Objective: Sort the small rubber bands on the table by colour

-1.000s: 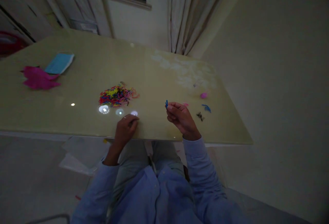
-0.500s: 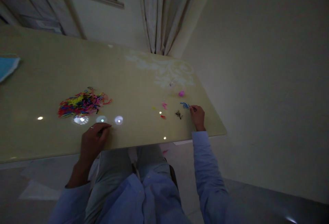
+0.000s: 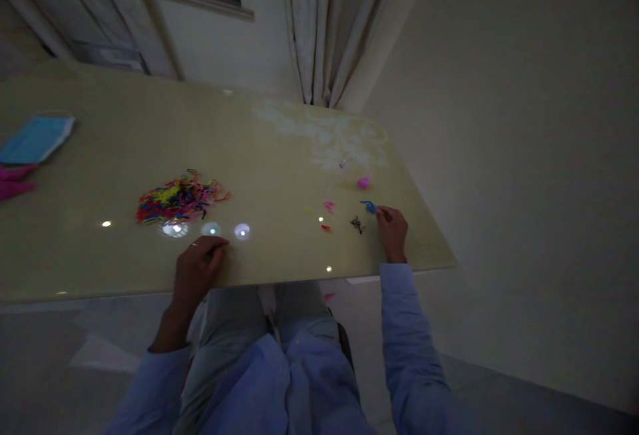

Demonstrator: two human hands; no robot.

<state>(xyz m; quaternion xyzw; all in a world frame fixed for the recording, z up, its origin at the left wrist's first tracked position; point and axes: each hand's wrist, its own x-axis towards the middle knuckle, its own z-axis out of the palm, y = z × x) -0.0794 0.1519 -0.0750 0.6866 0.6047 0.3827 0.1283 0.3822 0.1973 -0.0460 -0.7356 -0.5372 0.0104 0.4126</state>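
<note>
My right hand [image 3: 393,230] is closed in a pinch at the edge of a small blue heap of rubber bands [image 3: 368,207], its fingertips touching them. Just left of it lies a black cluster of bands [image 3: 357,224]. Farther left are a few pink bands [image 3: 329,206], a red one [image 3: 326,228] and a faint yellow bit [image 3: 307,211]. My left hand [image 3: 200,265] rests on the table with fingers curled and thumb near the index finger; what it holds, if anything, is hidden. Beyond it spreads a large mixed pile of coloured rubber bands [image 3: 172,201].
A glossy cream table [image 3: 279,182] bears these. Behind the blue heap sit a purple-pink lump [image 3: 363,183] and a small clear item [image 3: 343,164]. Far left lie a blue face mask [image 3: 37,139] and pink pointed pieces [image 3: 17,182]. A wall [image 3: 524,189] stands at the right.
The view has turned left, so everything appears farther right and more of the mask shows. My right fingertips have edged closer into the blue bands, which look more bunched. My left hand stays resting.
</note>
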